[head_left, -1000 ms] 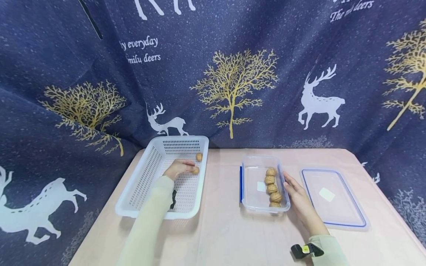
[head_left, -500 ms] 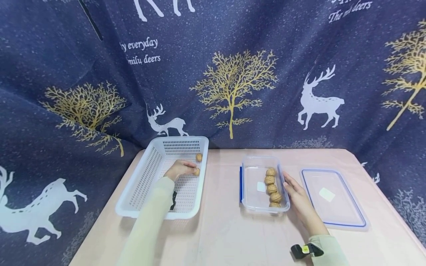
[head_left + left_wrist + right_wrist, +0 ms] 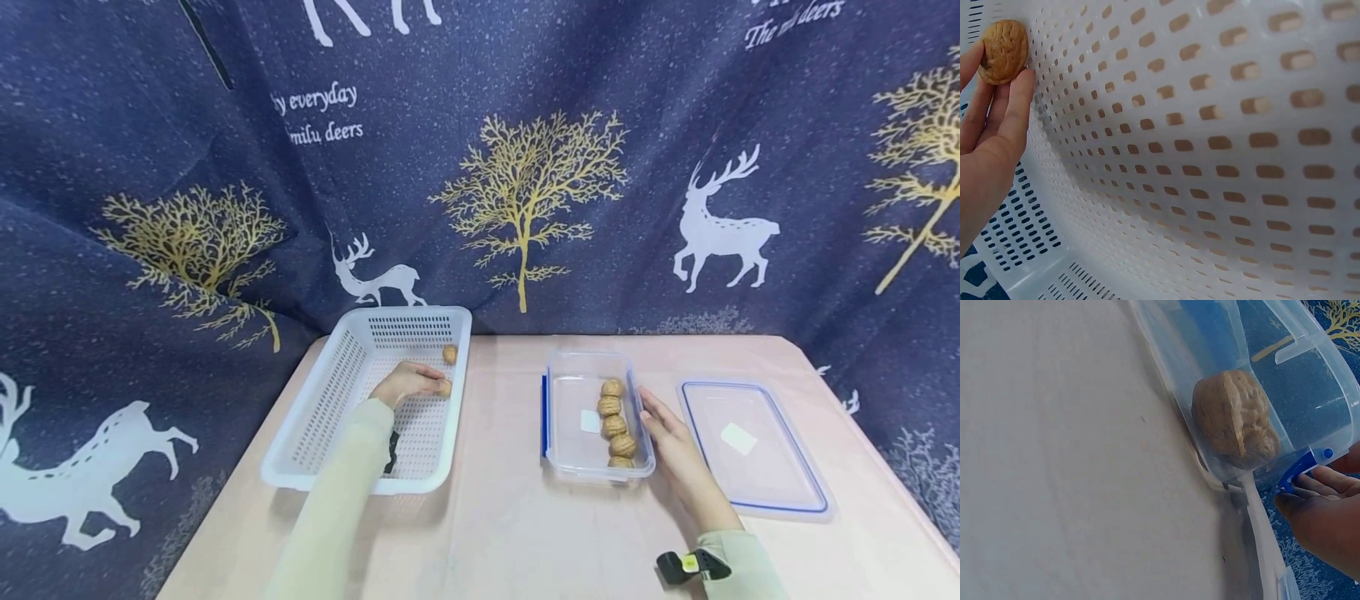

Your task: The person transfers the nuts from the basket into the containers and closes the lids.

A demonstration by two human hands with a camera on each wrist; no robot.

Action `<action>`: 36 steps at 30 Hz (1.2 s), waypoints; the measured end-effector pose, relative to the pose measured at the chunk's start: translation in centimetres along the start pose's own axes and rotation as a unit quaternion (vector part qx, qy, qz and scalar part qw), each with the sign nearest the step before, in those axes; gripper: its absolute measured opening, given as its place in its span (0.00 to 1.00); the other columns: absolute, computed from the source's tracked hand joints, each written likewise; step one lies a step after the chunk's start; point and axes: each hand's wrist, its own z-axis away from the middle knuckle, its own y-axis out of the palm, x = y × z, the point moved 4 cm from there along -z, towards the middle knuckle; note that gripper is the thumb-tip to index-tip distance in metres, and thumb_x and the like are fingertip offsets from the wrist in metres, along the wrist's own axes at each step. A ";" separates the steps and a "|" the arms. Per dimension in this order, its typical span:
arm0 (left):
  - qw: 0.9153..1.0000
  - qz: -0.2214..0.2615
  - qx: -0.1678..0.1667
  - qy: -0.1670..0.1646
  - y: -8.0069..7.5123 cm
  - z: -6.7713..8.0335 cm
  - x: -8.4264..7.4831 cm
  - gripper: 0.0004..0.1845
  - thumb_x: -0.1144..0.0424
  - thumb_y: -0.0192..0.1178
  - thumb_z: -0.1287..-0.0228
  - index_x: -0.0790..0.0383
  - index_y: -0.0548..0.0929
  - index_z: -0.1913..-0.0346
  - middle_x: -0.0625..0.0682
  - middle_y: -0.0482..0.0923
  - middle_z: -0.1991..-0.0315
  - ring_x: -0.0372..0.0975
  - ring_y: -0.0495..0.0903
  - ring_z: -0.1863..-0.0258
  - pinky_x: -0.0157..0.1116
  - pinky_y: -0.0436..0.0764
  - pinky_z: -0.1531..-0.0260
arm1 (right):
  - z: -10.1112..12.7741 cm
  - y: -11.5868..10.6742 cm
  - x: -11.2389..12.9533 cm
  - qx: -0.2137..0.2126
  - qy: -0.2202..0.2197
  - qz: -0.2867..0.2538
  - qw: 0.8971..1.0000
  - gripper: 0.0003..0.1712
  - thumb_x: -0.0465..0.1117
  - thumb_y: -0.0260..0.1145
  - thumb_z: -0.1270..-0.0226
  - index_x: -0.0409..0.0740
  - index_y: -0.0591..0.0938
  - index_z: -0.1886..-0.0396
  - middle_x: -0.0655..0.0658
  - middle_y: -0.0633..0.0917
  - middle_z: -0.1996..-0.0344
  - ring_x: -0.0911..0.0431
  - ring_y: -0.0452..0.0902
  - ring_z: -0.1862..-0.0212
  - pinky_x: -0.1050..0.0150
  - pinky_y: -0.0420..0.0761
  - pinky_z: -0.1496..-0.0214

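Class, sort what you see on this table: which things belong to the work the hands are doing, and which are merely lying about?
In use:
- left hand, pinching a walnut
- white basket, one more loose walnut inside
- clear container with a row of four walnuts
- right hand, resting against it

Lying about:
- container lid
- deer-print cloth

Clear lid [image 3: 753, 447] flat on pink table [image 3: 510, 533]; navy deer-print cloth [image 3: 525, 167] behind.

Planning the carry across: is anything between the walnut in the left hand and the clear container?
Only the basket's right wall. The left hand pinches the walnut beside it; bare table lies before the clear container.
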 end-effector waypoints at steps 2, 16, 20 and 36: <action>1.000 0.006 0.002 -0.003 0.0 0.0 0.1 0.18 0.70 0.68 0.43 0.69 0.82 0.49 0.59 0.84 0.54 0.45 0.83 0.55 0.39 0.82 0.50 | 0.0 0.0 0.0 0.001 0.000 -0.001 1.000 0.33 0.41 0.42 0.20 0.40 0.43 0.24 0.39 0.42 0.24 0.43 0.34 0.25 0.47 0.39 0.25; 0.992 0.124 -0.010 0.025 -1.1 0.0 -0.7 0.20 0.73 0.66 0.43 0.76 0.78 0.47 0.62 0.82 0.54 0.44 0.84 0.58 0.42 0.80 0.47 | 0.1 0.1 -0.3 0.003 -0.003 -0.003 1.000 0.33 0.42 0.42 0.20 0.40 0.43 0.24 0.38 0.42 0.24 0.43 0.33 0.25 0.47 0.39 0.25; 0.987 0.156 -0.022 0.020 -1.4 -0.1 -1.1 0.21 0.71 0.67 0.43 0.73 0.78 0.46 0.62 0.82 0.51 0.45 0.84 0.55 0.44 0.78 0.44 | 0.1 0.0 -0.3 0.000 0.000 -0.002 1.000 0.33 0.42 0.43 0.20 0.40 0.44 0.24 0.39 0.42 0.24 0.43 0.33 0.25 0.47 0.39 0.25; 0.965 0.245 -0.057 0.077 -2.2 -0.3 -4.3 0.21 0.73 0.66 0.41 0.76 0.76 0.45 0.50 0.84 0.64 0.34 0.84 0.67 0.40 0.78 0.45 | -0.2 0.0 -0.1 0.001 -0.007 -0.019 1.000 0.33 0.41 0.44 0.21 0.38 0.45 0.24 0.39 0.43 0.24 0.43 0.34 0.25 0.48 0.39 0.25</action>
